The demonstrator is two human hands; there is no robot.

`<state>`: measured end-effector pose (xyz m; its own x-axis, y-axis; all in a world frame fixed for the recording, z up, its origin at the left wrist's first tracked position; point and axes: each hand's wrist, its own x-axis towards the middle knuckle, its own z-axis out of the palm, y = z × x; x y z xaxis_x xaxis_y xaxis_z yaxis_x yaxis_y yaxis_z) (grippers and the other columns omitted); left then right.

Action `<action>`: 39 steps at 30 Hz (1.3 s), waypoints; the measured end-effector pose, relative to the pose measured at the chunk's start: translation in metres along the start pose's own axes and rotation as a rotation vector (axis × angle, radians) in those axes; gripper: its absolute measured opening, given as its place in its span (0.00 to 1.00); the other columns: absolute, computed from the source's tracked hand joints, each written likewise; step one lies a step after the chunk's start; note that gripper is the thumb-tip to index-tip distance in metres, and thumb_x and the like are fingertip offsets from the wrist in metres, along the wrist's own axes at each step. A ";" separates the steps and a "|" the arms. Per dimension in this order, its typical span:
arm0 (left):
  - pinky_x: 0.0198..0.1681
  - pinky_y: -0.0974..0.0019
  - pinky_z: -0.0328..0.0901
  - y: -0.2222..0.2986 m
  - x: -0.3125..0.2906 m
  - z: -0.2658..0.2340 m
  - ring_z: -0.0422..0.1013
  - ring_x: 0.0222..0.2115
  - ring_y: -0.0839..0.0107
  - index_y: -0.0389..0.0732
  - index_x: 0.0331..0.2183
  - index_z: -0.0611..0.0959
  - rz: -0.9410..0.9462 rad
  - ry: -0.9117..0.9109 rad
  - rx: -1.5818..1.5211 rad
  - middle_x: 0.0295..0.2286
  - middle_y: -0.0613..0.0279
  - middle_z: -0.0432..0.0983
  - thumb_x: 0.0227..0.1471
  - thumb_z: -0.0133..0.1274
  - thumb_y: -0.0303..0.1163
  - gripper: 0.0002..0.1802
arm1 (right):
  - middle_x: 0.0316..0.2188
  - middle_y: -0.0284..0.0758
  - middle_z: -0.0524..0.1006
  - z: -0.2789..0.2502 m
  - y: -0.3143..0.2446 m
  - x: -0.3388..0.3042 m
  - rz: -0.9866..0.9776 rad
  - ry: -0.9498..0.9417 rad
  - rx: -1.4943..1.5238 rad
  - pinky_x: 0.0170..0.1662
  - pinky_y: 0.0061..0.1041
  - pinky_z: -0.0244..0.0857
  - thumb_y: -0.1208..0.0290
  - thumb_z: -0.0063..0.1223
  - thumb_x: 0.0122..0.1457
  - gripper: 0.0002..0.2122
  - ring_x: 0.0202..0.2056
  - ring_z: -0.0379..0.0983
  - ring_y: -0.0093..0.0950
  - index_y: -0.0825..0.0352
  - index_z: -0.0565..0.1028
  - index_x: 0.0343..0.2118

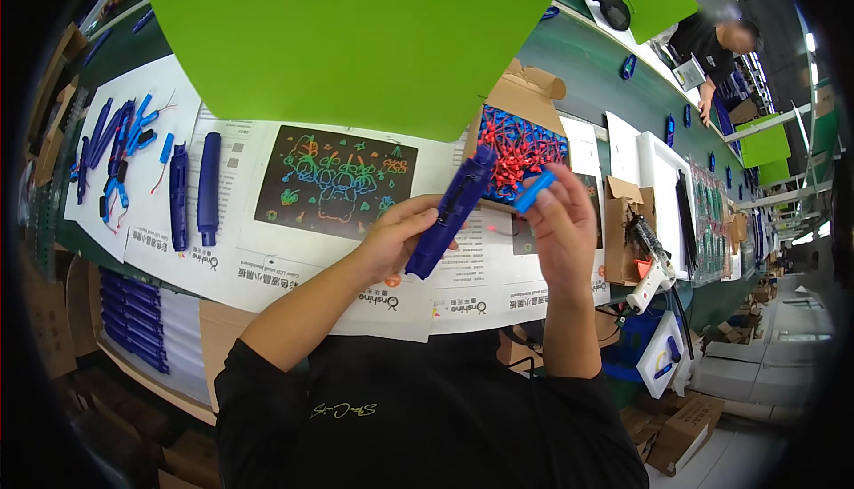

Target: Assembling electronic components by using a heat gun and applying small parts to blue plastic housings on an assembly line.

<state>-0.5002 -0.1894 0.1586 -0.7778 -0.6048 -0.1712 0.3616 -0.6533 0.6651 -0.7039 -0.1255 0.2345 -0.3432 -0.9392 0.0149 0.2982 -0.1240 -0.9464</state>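
Note:
Tilted over the printed sheets, a long dark blue plastic shell (455,207) with an open hollow side is gripped by my left hand (400,233). My right hand (567,222) pinches a light blue cylindrical battery (535,190) just right of the shell, apart from it. Behind both hands stands an open cardboard box (527,89) full of blue batteries with red wires (516,147). At the left lie two more dark blue shells (179,197), side by side, and a loose pile of shells and wired batteries (120,147).
A large green panel (347,36) rises at the back of the bench. To the right are a glue gun (654,283), a small carton (621,209), a white foam tray (652,144) and circuit boards (710,222). Beyond the green belt (583,58) another person (712,49) works.

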 end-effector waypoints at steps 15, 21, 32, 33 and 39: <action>0.37 0.72 0.67 -0.010 -0.001 0.005 0.70 0.35 0.77 0.33 0.49 0.69 -0.005 0.140 -0.088 0.37 0.60 0.72 0.58 0.42 0.35 0.20 | 0.35 0.36 0.72 0.039 0.051 -0.023 -0.184 -0.048 -0.544 0.37 0.18 0.69 0.85 0.53 0.50 0.10 0.34 0.72 0.21 0.71 0.74 0.36; 0.43 0.68 0.64 -0.021 0.006 -0.001 0.69 0.40 0.72 0.34 0.49 0.69 0.060 0.166 -0.141 0.40 0.59 0.72 0.58 0.43 0.34 0.20 | 0.36 0.36 0.71 0.030 0.062 -0.030 -0.310 -0.101 -0.802 0.33 0.18 0.67 0.82 0.58 0.47 0.11 0.33 0.71 0.23 0.69 0.75 0.35; 0.44 0.66 0.66 -0.015 0.009 0.003 0.70 0.41 0.68 0.33 0.50 0.66 0.077 0.204 -0.128 0.40 0.54 0.72 0.58 0.42 0.34 0.21 | 0.33 0.39 0.77 -0.003 0.057 -0.020 0.312 -0.055 -0.035 0.39 0.24 0.72 0.79 0.56 0.51 0.09 0.34 0.75 0.27 0.75 0.74 0.36; 0.44 0.65 0.66 -0.012 0.008 0.005 0.70 0.40 0.67 0.33 0.51 0.66 0.072 0.211 -0.146 0.40 0.54 0.72 0.58 0.42 0.34 0.21 | 0.34 0.39 0.76 -0.007 0.049 -0.016 0.312 -0.070 -0.019 0.40 0.26 0.72 0.81 0.55 0.51 0.09 0.34 0.75 0.28 0.75 0.74 0.36; 0.43 0.69 0.66 -0.015 0.005 0.005 0.70 0.38 0.72 0.33 0.51 0.67 0.071 0.135 -0.079 0.40 0.57 0.71 0.58 0.43 0.34 0.21 | 0.31 0.38 0.77 0.009 0.019 -0.009 0.331 -0.189 -0.259 0.39 0.23 0.71 0.82 0.56 0.50 0.09 0.32 0.75 0.25 0.76 0.75 0.35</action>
<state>-0.5121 -0.1800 0.1513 -0.6743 -0.7031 -0.2257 0.4569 -0.6374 0.6204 -0.6869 -0.1224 0.2190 -0.0917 -0.9596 -0.2658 0.1237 0.2539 -0.9593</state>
